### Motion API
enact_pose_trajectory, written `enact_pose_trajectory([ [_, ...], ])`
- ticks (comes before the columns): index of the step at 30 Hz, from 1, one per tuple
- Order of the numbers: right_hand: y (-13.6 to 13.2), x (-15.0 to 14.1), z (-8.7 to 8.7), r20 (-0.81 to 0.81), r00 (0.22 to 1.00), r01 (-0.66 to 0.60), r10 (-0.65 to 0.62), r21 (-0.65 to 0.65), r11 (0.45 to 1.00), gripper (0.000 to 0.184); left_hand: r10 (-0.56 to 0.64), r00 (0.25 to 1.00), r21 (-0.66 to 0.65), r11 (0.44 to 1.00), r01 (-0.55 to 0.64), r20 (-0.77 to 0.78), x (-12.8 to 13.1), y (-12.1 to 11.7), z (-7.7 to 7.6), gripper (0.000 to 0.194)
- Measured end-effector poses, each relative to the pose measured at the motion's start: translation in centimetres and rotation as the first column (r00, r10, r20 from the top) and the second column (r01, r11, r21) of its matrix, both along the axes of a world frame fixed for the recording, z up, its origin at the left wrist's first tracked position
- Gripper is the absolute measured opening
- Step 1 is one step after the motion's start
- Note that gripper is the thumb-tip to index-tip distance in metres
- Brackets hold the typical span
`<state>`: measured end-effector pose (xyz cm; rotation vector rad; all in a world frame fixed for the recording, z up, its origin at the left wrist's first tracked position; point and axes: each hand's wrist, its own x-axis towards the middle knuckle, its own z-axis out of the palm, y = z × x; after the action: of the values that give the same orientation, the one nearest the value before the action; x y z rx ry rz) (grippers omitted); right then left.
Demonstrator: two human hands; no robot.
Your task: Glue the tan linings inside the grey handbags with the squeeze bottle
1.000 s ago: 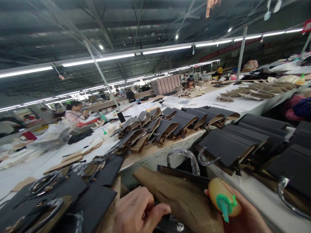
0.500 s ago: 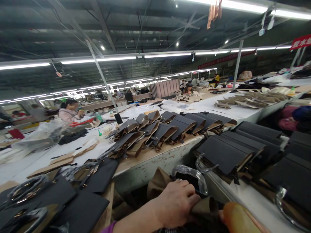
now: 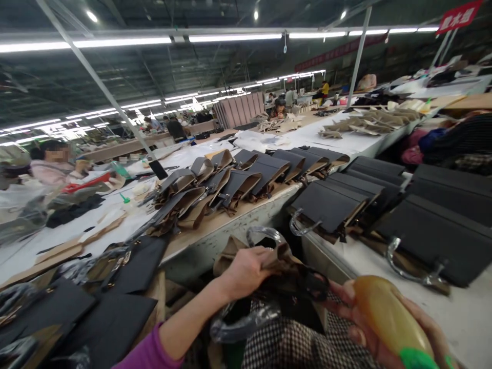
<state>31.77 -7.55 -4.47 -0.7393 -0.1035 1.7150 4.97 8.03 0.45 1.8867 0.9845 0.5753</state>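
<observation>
My left hand (image 3: 246,271) is closed on the brown lining edge of a handbag (image 3: 279,256) held over my lap, close to its plastic-wrapped handle (image 3: 267,233). My right hand (image 3: 384,323) is wrapped round a yellow squeeze bottle (image 3: 388,315) with a green nozzle (image 3: 417,360) at the lower right. A second wrapped handle (image 3: 240,325) lies below my left hand, over checked fabric (image 3: 300,346).
Rows of black bag panels with brown lining (image 3: 238,182) lie on the white worktable (image 3: 461,312), with more at the right (image 3: 434,225) and lower left (image 3: 107,318). Another person (image 3: 49,164) works at the far left. Tan cut pieces (image 3: 369,123) lie far right.
The view has tipped down and leftwards. My left hand went from resting on the brown lining to gripping its edge further forward. The bottle turned, its nozzle now pointing down toward me.
</observation>
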Motion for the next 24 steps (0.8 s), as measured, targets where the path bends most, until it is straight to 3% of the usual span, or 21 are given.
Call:
enact_pose_trajectory([
  [4, -0.8, 2.5, -0.6, -0.064, 0.997, 0.048, -0.05, -0.033, 0.998, 0.039, -0.022, 0.994, -0.149, 0.989, 0.005, -0.109, -3.1, 2.2, 2.4, 0.029],
  [8, -1.5, 5.1, -1.4, 0.06, 0.994, 0.094, -0.088, -0.115, 0.989, 0.042, -0.028, 0.991, -0.283, 0.959, -0.009, -0.127, -4.8, 3.7, 5.3, 0.037],
  [10, -1.5, 6.1, -1.4, 0.162, 0.982, 0.127, -0.097, -0.189, 0.974, 0.049, -0.047, 0.995, -0.334, 0.942, 0.015, -0.089, -4.9, 4.2, 5.5, 0.038],
  [13, -1.4, 6.5, -1.0, 0.333, 0.926, 0.253, -0.181, -0.188, 0.949, 0.053, -0.101, 0.995, -0.452, 0.888, 0.089, -0.003, -4.0, 4.8, 3.4, 0.04],
  [17, -1.3, 5.7, 0.3, 0.571, 0.792, 0.269, -0.217, -0.007, 0.963, 0.051, -0.122, 0.991, -0.55, 0.825, 0.127, 0.046, -1.7, 4.7, -1.0, 0.046],
  [20, -1.3, 5.2, 1.3, 0.754, 0.61, 0.221, -0.243, 0.133, 0.966, 0.052, -0.077, 0.995, -0.581, 0.807, 0.102, 0.067, -0.1, 4.3, -2.8, 0.045],
  [24, -0.5, 5.1, 2.2, 0.895, 0.362, 0.189, -0.262, 0.205, 0.96, 0.052, -0.001, 0.997, -0.629, 0.776, 0.05, 0.078, 1.1, 4.2, -3.7, 0.041],
])
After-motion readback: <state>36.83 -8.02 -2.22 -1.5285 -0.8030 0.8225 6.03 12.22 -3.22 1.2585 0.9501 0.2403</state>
